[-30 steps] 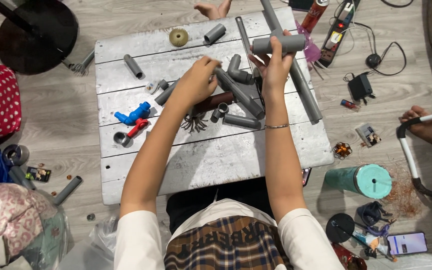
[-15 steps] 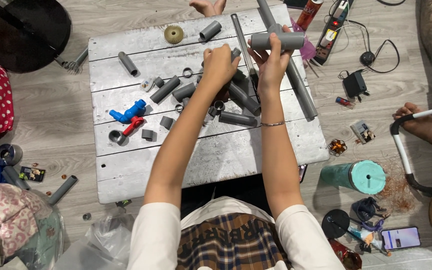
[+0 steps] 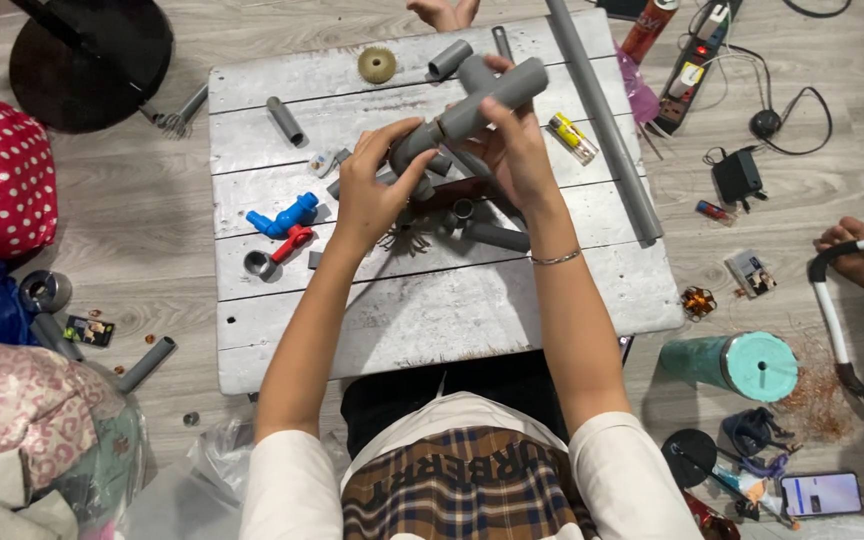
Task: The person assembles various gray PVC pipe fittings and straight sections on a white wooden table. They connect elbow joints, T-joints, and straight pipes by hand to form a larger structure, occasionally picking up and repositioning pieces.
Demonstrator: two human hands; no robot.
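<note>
Pipe assembly (image 3: 472,110) raised, hands' (image 3: 377,195) grip seemingly hiding joints

The pipe piece (image 3: 472,110) looks like dull grey plastic, smooth. The table (image 3: 432,310) is rough painted wood. At nine o'clock from the pipe, the blue fitting (image 3: 282,218) is shiny plastic.

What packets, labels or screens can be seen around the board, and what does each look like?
Phone: floor, bottom right; flat rectangle, lit pale screen.
Spray can: top, right of the board; red cylinder with label.
Yellow packet: on the board right of the right hand; small and oblong.
Small card: floor right of the board; printed picture.
Power strip: top right; long, dark, coloured labels.
</note>
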